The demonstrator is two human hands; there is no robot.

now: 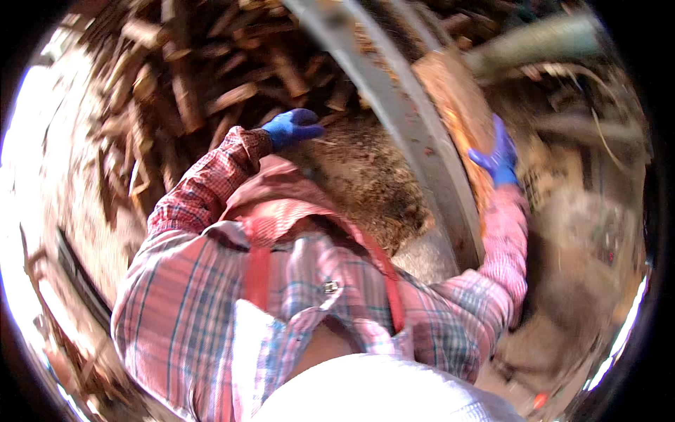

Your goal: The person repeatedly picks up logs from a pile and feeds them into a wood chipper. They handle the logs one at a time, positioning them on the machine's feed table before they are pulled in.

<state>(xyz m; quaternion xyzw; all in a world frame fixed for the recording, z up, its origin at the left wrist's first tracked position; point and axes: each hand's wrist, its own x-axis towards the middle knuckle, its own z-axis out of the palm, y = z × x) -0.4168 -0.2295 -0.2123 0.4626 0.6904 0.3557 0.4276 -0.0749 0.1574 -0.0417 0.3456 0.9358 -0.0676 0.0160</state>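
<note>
White fabric [380, 394] nearest, behind both hands. Right hand [500, 151], blue-gloved: thumb and fingers spread wide, laid against right side of timber [458, 95], not closed round it. Timber extends ahead of that grip; grey metal rail [411, 126] to its left. Left hand [290, 129]: fingers parted, holding nothing; cut logs [185, 98] ahead.

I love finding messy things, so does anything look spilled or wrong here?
A little messy, yes: the logs at upper left lie jumbled instead of stacked, and brown bits litter the grey rail beside the piece of wood at the right hand. Nothing looks clearly broken, though blur hides details.
</note>
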